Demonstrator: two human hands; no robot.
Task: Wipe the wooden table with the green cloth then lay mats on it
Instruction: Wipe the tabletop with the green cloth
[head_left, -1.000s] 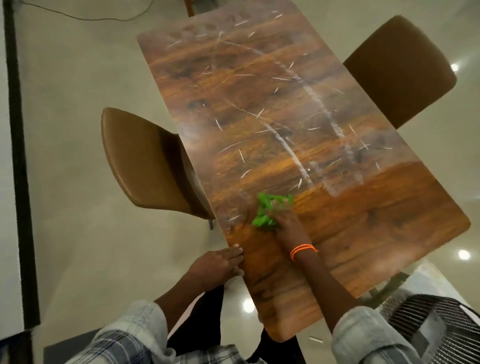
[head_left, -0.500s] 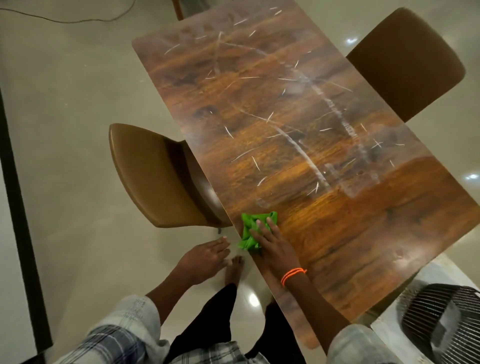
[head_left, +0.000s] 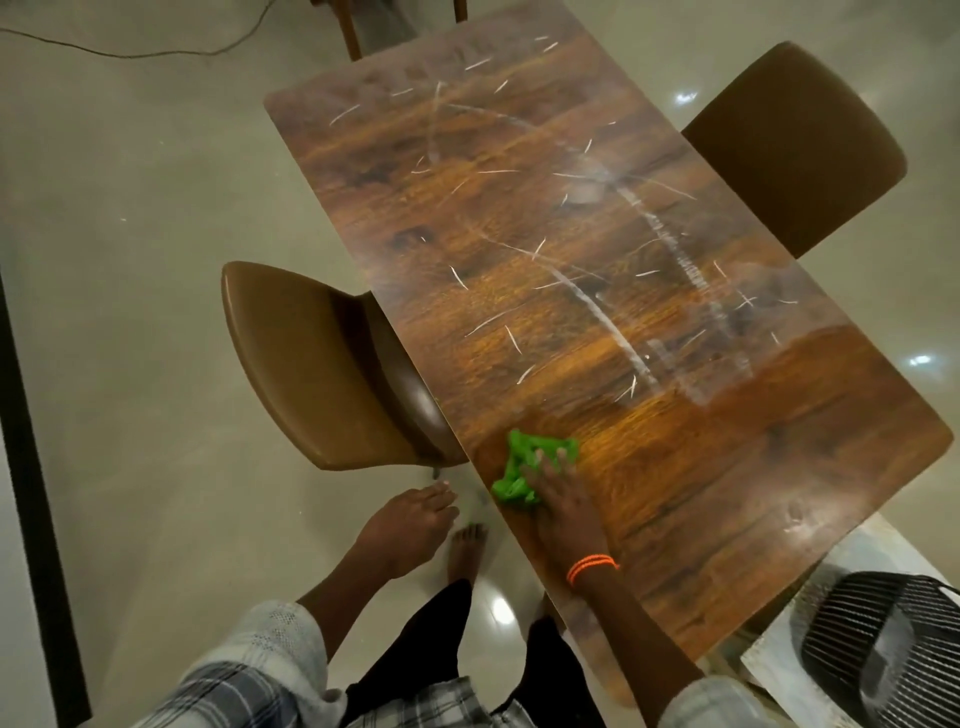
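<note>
Pressing down on the green cloth (head_left: 524, 467), the right hand (head_left: 563, 499) lies flat with its fingers (head_left: 545, 460) spread straight across the crumpled fabric, near the left edge of the wooden worktop (head_left: 571, 260). The cloth sits bunched just in front of the fingertips and partly under the palm. An orange band (head_left: 592, 565) circles the right wrist. The left hand (head_left: 410, 519) hangs off the worktop over the floor, fingers seemingly relaxed and holding nothing, though motion blur softens them. Pale streaks and thin scratch-like marks cover the far half of the worktop. One brown chair (head_left: 311, 364) stands at the left side, another (head_left: 795, 145) at the right.
</note>
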